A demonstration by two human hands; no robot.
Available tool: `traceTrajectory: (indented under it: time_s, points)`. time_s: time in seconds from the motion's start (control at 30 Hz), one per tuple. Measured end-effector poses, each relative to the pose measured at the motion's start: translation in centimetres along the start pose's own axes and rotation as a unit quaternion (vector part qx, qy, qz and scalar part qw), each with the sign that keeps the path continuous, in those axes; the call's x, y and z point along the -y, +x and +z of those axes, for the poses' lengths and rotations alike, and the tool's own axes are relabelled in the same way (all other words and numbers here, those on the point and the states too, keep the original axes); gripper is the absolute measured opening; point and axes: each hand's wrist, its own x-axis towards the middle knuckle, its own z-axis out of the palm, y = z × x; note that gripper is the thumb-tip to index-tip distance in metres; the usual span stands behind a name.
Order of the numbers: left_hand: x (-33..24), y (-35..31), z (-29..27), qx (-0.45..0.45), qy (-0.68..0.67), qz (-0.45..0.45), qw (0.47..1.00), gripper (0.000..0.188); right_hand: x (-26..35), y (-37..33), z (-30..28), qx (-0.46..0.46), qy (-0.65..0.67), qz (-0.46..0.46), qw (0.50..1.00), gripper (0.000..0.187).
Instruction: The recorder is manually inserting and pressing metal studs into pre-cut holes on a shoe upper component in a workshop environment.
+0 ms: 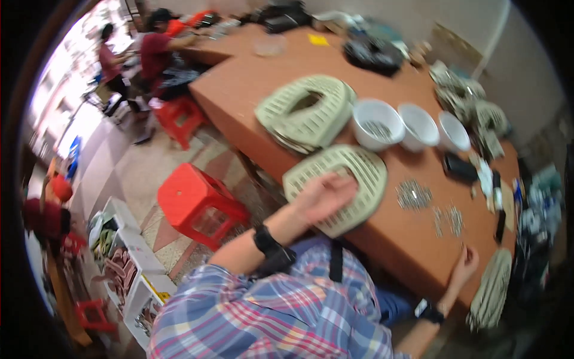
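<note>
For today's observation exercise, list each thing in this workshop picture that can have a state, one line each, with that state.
Left hand: lying flat on the grille.
Grille: flat on the table edge, under the hand.
Stack of grilles: piled, leaning.
Right hand: at the table edge, grip unclear.
First bowl: holds small metal pieces.
Red stool: upright, unoccupied.

A small yellow square note [318, 39] lies flat on the far part of the brown counter [251, 90]. At the right edge, blurred packets [541, 197] in white and blue-green sit heaped; details cannot be told.
</note>
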Motion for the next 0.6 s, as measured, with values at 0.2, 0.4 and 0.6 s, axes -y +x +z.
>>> traceTrajectory:
  time_s: [0.2, 0.4, 0.6]
  points:
    - [-0.3, 1.2, 2.5, -0.039, 0.000, -0.015, 0.999, 0.028, 3.5, 0.1, 0.4, -0.009, -0.111, 0.056, 0.992, 0.027]
    - [0.2, 0.8, 1.7, 0.008, 0.158, -0.007, 0.987, 0.019, 4.3, -0.3, -0.1, -0.016, -0.114, 0.059, 0.992, 0.026]
    - [2.1, -0.2, 3.3, -0.052, 0.373, 0.074, 0.923, 0.015, 3.6, -0.4, -0.1, -0.050, -0.112, 0.042, 0.992, 0.020]
